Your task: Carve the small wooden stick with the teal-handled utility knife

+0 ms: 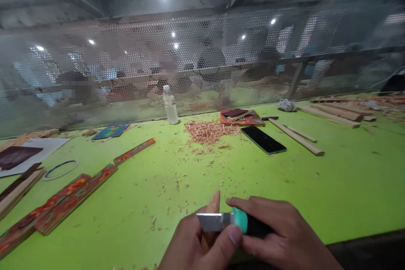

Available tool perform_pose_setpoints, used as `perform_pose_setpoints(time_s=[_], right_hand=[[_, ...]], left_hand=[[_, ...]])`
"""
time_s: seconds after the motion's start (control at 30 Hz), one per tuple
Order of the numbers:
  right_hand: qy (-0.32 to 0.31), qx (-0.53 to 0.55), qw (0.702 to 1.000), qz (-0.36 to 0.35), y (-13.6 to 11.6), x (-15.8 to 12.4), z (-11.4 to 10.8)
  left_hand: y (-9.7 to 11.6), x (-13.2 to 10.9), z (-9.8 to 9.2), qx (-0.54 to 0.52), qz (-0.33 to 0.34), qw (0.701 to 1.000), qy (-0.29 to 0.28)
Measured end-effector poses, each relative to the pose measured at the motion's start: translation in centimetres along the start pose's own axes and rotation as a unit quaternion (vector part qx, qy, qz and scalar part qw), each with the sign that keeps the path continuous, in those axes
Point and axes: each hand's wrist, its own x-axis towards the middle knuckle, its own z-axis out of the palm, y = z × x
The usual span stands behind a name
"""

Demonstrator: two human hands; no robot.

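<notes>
Both hands meet low over the green table (pixel 332 185); the right hand (pixel 284 236) grips the utility knife (pixel 234 222), the left hand (pixel 196 242) clasps a wooden stick (pixel 214 215) against its blade, steadying it; shavings (pixel 207 131) lie beyond.
</notes>
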Motion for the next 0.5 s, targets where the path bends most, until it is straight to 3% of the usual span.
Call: perform_pose_setpoints(time_s=[0.1, 0.23, 0.4, 0.5], right_hand=[[0.022, -0.009, 1.0, -0.007, -0.1, 0.0, 0.1], [0.05, -0.031, 0.998, 0.002, -0.4, -0.2, 0.2], [0.177, -0.072, 0.97, 0.15, -0.8, 0.7, -0.2], [0.169, -0.06, 0.966, 0.188, -1.1, 1.2, -0.6]], left_hand=[[-0.1, 0.4, -0.2, 0.086, 0.024, 0.996, -0.008], [0.3, 0.5, -0.1, 0.123, 0.028, 0.992, 0.013], [1.6, -0.1, -0.2, 0.12, -0.034, 0.992, -0.012], [2.1, -0.1, -0.6, 0.076, -0.045, 0.996, -0.028]])
